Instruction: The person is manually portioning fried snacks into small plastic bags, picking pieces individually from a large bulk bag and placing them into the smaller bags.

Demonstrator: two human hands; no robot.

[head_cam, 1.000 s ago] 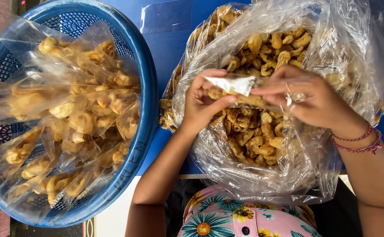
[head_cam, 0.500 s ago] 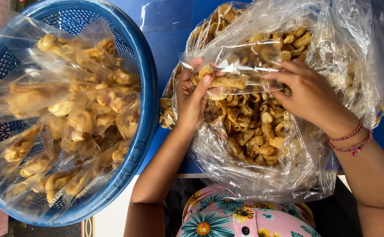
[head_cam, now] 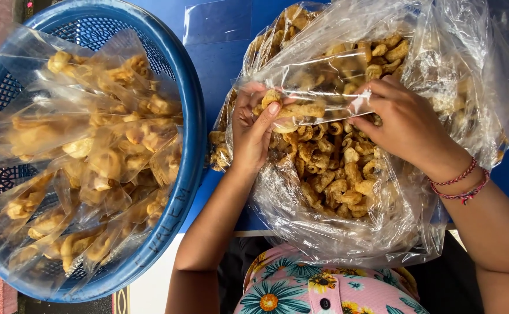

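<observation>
Small clear bag (head_cam: 324,87) is hanging over the big open sack of fried curls (head_cam: 336,180), near the blue table's (head_cam: 219,64) front edge; left hand (head_cam: 254,131) is pinching a curl (head_cam: 292,110) at its mouth; right hand (head_cam: 403,125) is gripping the opposite lip, best kept taut and wide.

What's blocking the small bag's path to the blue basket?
Nothing visible. The left hand and right hand hold the small clear bag over the big snack bag; the blue basket sits alongside, open-topped.
</observation>
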